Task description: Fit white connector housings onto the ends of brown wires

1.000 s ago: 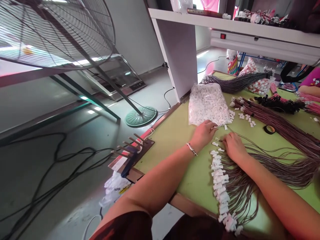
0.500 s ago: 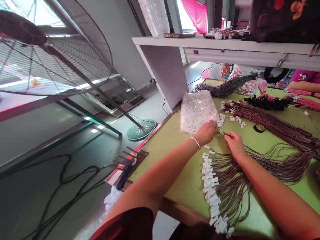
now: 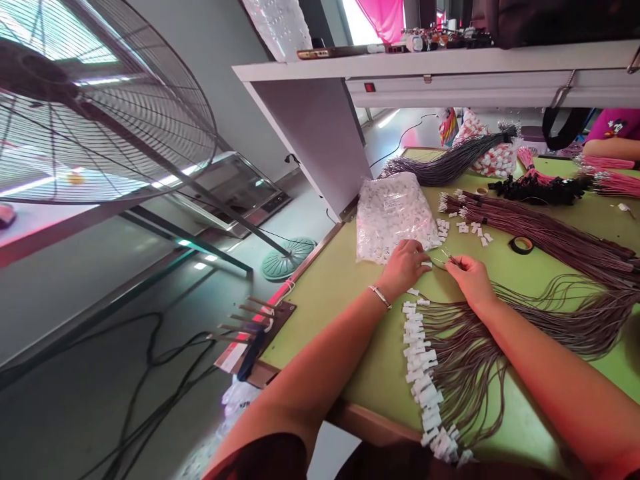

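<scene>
My left hand (image 3: 404, 265) is closed, pinching a small white connector (image 3: 426, 265) just below the clear plastic bag of white parts (image 3: 395, 217). To its right, my right hand (image 3: 469, 277) pinches brown wires (image 3: 453, 259) whose thin metal-tipped ends point up and left. A short gap lies between the two hands. Below them a row of white connectors (image 3: 423, 373) runs toward the table's near edge, each on brown wires (image 3: 467, 347) that fan out to the right, partly under my right forearm.
Loose white connectors (image 3: 463, 227), black tape (image 3: 521, 245) and a brown wire bundle (image 3: 550, 230) lie on the green table (image 3: 320, 293). A shelf (image 3: 310, 133) stands behind. A rack with prongs (image 3: 273, 327) sits at the left edge, a fan (image 3: 100, 107) beyond. A person's arm (image 3: 610, 148) shows far right.
My left hand has drawn slightly left and down, away from my right hand, and a white connector now shows at its fingertips. Wire ends now stand apart at my right fingertips. The view has shifted slightly.
</scene>
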`<state>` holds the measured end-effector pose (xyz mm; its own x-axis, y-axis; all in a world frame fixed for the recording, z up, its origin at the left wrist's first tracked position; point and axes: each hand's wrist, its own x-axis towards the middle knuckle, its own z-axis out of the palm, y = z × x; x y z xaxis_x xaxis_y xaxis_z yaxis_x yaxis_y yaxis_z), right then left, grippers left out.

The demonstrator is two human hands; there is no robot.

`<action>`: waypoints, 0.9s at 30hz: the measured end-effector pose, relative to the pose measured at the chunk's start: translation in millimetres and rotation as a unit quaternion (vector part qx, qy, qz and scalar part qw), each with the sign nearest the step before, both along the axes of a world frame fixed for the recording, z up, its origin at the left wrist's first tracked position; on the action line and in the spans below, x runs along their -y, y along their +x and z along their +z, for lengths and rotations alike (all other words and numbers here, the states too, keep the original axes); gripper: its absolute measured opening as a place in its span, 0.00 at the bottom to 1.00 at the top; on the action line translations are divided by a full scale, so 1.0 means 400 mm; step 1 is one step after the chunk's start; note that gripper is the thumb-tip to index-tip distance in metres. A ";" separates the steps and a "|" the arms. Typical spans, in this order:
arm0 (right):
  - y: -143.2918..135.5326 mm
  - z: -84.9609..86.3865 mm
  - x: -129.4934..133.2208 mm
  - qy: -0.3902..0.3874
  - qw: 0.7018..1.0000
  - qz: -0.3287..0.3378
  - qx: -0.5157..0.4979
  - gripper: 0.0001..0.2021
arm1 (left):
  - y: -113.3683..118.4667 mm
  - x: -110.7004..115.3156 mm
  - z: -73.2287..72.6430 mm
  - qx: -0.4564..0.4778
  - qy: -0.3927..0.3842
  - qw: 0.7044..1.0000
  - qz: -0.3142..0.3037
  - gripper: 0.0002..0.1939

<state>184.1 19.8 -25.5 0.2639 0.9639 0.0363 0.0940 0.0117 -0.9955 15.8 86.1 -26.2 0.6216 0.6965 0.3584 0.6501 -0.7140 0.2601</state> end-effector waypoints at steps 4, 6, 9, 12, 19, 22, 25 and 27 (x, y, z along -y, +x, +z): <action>0.007 0.011 0.007 0.002 0.998 0.003 0.061 0.14 | -0.010 -0.001 -0.004 0.017 -0.009 1.000 0.006 0.10; 0.007 0.018 0.011 -0.002 0.997 -0.001 0.082 0.14 | -0.013 0.007 0.008 0.042 -0.017 0.999 0.007 0.08; 0.008 0.024 0.014 -0.012 0.995 0.007 0.095 0.13 | -0.022 0.030 0.034 0.142 -0.071 0.986 0.051 0.05; 0.007 0.030 0.017 -0.012 0.994 0.019 0.103 0.12 | -0.033 0.060 0.049 0.277 -0.266 0.916 0.113 0.08; -0.002 0.038 0.032 0.016 0.989 0.034 0.144 0.11 | -0.012 0.096 0.035 0.463 -0.530 0.707 0.066 0.16; -0.006 0.032 0.032 0.025 0.985 0.043 0.165 0.11 | -0.007 0.094 0.034 0.467 -0.546 0.694 0.042 0.15; -0.006 0.031 0.032 0.027 0.984 0.043 0.172 0.11 | -0.016 0.088 0.033 0.450 -0.553 0.701 0.024 0.14; -0.005 0.034 0.034 0.035 0.984 0.031 0.172 0.11 | -0.024 0.085 0.032 0.450 -0.553 0.701 0.025 0.13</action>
<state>182.1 6.2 -11.9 0.1650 0.9697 0.1799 0.4223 0.0954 -0.9014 6.4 52.1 -13.5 0.4557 0.8706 -0.1856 -0.1163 0.2650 0.9572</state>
